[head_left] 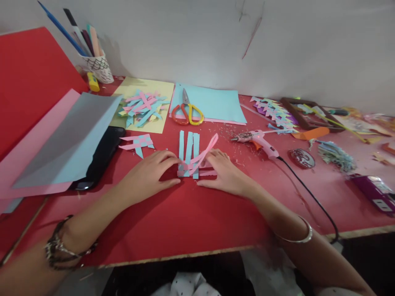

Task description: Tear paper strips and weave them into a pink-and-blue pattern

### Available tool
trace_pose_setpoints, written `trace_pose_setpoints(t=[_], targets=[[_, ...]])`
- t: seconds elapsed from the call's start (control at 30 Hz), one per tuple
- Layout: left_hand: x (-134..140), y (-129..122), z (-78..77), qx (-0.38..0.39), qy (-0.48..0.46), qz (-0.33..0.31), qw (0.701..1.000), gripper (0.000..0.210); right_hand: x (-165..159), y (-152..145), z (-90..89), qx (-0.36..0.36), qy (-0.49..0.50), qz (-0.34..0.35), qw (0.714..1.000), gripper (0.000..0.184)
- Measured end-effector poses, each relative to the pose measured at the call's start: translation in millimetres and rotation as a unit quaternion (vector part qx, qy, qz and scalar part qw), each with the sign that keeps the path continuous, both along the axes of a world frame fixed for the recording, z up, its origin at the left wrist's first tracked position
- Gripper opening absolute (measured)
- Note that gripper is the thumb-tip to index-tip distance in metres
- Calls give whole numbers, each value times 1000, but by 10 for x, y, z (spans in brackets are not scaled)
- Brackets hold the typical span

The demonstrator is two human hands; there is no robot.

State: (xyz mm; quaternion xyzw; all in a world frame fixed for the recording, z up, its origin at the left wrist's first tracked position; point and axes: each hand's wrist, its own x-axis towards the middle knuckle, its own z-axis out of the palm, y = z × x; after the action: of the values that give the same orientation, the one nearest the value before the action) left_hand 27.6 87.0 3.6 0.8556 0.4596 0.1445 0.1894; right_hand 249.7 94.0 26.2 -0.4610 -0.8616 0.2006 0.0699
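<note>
Three light-blue paper strips lie upright side by side on the red table, crossed near their lower ends by pink strips. One pink paper strip bends up in a loop above the weave. My left hand rests at the weave's left edge, its index fingertip touching the paper and its thumb apart below. On the right side, my right hand has its curled fingers at the looped pink strip, thumb stretched toward the weave's lower edge. Its fingertips are partly hidden. A small finished-looking woven fish shape lies beyond my left hand.
Red-and-yellow-handled scissors lie on blue sheets. Woven pieces pile on a yellow sheet. A pink glue gun with a black cord sits right. Paper sheets cover a black object at left.
</note>
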Motion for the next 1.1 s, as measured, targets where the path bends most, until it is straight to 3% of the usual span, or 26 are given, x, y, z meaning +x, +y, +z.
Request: trace_pose_setpoints(t=[0.1, 0.33, 0.63, 1.1], targets=[[9, 3, 0, 7, -4, -17, 1000, 37, 10, 9, -33, -1, -5, -30, 1000, 36], [40, -10, -2, 16, -24, -22, 999, 30, -34, 8, -42, -12, -2, -22, 1000, 45], [36, -32, -54, 26, -24, -26, 999, 32, 121, 73, -9, -3, 35, 51, 998, 29], [88, -76, -73, 78, -32, -71, 994, 28, 37, 57, -52, -34, 73, 20, 997, 23]])
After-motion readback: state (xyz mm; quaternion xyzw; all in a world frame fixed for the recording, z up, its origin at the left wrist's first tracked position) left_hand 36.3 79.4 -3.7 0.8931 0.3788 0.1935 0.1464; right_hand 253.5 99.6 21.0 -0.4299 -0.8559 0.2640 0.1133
